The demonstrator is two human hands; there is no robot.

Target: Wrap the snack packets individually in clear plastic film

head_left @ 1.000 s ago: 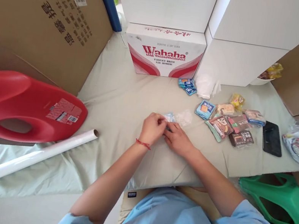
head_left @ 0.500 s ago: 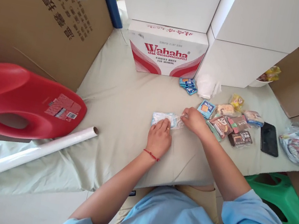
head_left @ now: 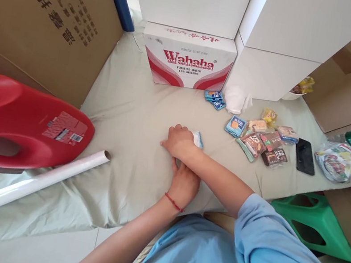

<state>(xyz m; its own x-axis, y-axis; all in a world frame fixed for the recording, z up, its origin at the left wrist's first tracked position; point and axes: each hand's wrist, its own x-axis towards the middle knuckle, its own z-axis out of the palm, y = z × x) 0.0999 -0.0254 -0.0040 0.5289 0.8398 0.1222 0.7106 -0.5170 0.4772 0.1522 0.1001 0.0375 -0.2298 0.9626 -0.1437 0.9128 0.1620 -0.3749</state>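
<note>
With right hand crossed over left hand, both grips hidden, I judge this packet handling, next requiring steady support.

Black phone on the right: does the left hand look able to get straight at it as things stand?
Probably not: the right forearm crosses between the left hand and the phone.
</note>
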